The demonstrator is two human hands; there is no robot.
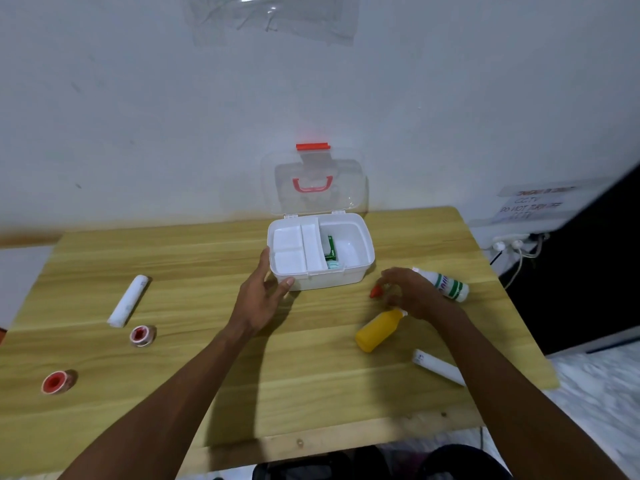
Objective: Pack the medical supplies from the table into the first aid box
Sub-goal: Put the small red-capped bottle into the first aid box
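Bottle point(375, 332) lies at 7 o'clock just under the right hand point(414, 292), neck toward 1 o'clock; its fingers curl by a red cap point(375, 292), grip unclear. Left hand point(263, 292), fingers spread, touches the box point(325, 280).

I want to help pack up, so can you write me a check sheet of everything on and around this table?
Surface: wooden table, set against the wall.
Job's things: first aid box, lid open, green packet inside; yellow bottle and striped white bottle lying to its right; left white roll; right white roll; far tape roll and near tape roll on the left.
Clutter: nothing seen.
Hands: left hand touches the box's front left corner; right hand reaches a small red thing, grip too blurred to tell.
Cables: white cable at a wall socket, beyond the table's right edge.
Surroundings: plastic sheet and paper notice on the wall.
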